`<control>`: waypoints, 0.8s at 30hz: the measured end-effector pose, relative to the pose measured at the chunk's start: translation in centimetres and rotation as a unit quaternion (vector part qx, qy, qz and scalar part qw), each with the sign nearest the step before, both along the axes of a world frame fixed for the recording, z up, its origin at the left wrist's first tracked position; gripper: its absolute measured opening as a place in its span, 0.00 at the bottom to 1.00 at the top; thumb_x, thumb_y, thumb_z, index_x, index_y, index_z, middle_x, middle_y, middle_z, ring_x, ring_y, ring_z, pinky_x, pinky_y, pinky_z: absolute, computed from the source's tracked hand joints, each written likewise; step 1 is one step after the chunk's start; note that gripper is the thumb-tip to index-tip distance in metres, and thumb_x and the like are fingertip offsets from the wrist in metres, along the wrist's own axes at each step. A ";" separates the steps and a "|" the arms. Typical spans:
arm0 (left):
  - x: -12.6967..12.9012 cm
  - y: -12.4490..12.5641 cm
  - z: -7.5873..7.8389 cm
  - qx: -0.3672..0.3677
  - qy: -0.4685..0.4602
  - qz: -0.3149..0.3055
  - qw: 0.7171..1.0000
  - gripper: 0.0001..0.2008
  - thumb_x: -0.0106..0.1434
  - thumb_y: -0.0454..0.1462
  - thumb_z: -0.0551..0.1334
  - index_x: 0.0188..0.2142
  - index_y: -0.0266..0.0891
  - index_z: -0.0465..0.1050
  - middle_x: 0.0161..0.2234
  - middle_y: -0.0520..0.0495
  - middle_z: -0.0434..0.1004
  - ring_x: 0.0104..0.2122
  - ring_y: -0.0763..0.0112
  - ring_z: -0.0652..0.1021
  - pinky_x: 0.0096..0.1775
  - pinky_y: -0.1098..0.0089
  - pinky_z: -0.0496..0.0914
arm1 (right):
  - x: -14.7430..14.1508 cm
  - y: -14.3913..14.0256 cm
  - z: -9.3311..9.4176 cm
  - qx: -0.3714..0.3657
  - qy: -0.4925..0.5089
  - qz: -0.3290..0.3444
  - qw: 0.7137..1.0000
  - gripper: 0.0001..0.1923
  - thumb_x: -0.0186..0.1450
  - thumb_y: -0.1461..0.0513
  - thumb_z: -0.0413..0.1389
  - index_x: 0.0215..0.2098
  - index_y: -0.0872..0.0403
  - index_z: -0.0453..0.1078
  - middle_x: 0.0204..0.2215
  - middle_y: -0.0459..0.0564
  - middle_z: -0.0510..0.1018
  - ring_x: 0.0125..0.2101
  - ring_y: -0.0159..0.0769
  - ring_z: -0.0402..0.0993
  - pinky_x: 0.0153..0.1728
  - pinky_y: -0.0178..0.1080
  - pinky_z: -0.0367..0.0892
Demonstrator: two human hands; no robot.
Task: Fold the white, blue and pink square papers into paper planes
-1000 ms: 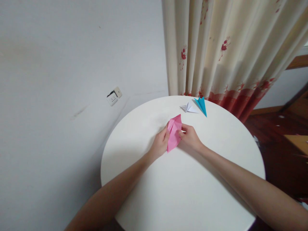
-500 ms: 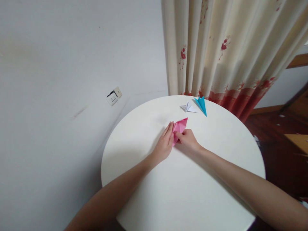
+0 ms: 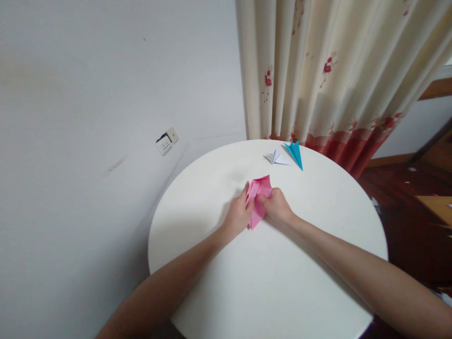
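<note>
Between my two hands is a folded sheet of pink paper [image 3: 259, 189], its creased faces turned up toward me and its lower corner pointing at me. My left hand [image 3: 240, 209] grips its left edge, thumb on top and the other fingers partly hidden behind. On the opposite edge my right hand [image 3: 277, 205] is closed, its thumb pressing on the paper's middle. Beyond the hands lie a white folded paper plane [image 3: 277, 157] and, just right of it, a blue folded paper plane [image 3: 295, 154].
The work happens over a round white table [image 3: 197, 188]. A pale wall [image 3: 88, 117] with a socket [image 3: 164, 145] rises on the left. Behind the table hangs a cream curtain [image 3: 300, 61] with red flowers. Dark flooring [image 3: 402, 212] shows at the right.
The pink paper has been turned and spread, so more of its folded face shows. My left hand's fingers went from lying flat along it to gripping its edge.
</note>
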State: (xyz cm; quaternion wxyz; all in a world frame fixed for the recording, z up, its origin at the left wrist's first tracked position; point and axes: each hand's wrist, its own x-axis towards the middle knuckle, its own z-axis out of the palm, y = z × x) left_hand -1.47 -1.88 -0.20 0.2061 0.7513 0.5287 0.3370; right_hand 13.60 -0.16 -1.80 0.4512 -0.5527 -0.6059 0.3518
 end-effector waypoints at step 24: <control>0.4 -0.7 0.9 0.059 0.004 -0.027 0.998 0.14 0.64 0.31 0.55 0.46 0.41 0.75 0.42 0.44 0.80 0.40 0.64 0.79 0.42 0.67 0.73 | 0.0 -0.9 2.6 0.033 -0.143 -0.014 0.989 0.14 0.58 0.63 0.50 0.15 0.53 0.60 0.15 0.49 0.68 0.17 0.29 0.59 0.19 0.34 0.49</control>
